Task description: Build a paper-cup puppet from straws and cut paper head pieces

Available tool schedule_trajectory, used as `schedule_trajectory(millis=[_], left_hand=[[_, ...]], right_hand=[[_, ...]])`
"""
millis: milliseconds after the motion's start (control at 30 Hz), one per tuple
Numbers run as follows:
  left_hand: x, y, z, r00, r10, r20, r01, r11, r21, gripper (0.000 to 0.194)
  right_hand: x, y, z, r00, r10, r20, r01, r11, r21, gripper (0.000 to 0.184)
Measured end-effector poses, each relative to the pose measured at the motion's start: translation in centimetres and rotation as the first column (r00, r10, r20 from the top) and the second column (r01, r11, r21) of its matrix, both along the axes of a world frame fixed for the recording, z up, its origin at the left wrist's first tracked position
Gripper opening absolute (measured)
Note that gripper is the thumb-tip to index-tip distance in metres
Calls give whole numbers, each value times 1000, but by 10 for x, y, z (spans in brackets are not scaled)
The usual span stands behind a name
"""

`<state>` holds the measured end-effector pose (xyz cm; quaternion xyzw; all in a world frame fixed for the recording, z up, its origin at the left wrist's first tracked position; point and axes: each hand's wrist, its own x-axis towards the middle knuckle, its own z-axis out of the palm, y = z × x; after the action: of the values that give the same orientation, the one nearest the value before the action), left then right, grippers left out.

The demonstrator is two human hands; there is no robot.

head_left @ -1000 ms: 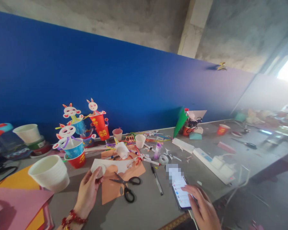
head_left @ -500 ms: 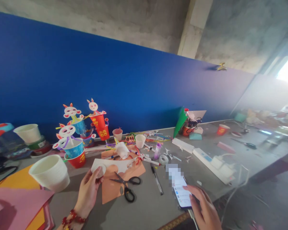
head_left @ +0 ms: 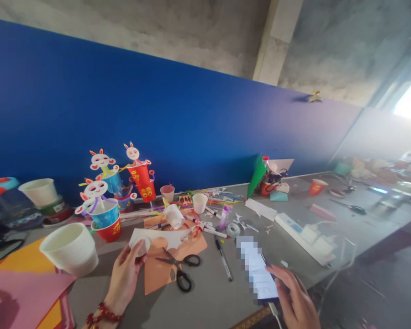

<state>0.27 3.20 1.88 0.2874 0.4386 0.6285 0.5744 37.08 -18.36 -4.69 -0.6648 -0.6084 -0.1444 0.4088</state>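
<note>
My left hand [head_left: 125, 269] pinches a small white paper disc [head_left: 144, 246] between thumb and fingers, over white paper with cut edges [head_left: 173, 237]. Beyond the fingertips, black-handled scissors [head_left: 178, 262] lie open on a sheet of orange paper [head_left: 154, 278]. My right hand [head_left: 296, 292] is at the lit screen of a phone [head_left: 265, 276], fingers stretched out, one touching or just over the glass. The phone lies on the table with a white cable [head_left: 275, 313] plugged into its lower end; part of its screen is blurred out. Between the hands lies a pen [head_left: 223, 258].
Rabbit-faced paper cup figures [head_left: 104, 212] stand at the back left, near a stack of white paper cups [head_left: 70, 249]. A glue stick [head_left: 224, 217], a tape roll [head_left: 233, 229], markers and scraps fill the middle. A power strip [head_left: 304, 240] lies right; a blue partition [head_left: 192, 123] rises behind.
My right index finger has shifted slightly up and right on the phone, and the screen shows different content. My left hand keeps the disc in nearly the same place.
</note>
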Motion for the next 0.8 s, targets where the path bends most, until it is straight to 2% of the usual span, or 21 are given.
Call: schedule_trajectory(millis=[233, 467, 800], left_hand=[[0, 0, -2, 1000, 3, -3, -3, 1000, -25, 20], [0, 0, -1, 1000, -2, -24, 2, 1000, -1, 21], [1, 0, 0, 999, 12, -49, -12, 1000, 7, 20]], right_hand=[[2, 4, 1, 1000, -1, 22, 1, 1000, 4, 25], [10, 3, 1, 999, -20, -48, 19, 999, -34, 25], [6, 15, 18, 995, 72, 72, -62, 989, -131, 29]])
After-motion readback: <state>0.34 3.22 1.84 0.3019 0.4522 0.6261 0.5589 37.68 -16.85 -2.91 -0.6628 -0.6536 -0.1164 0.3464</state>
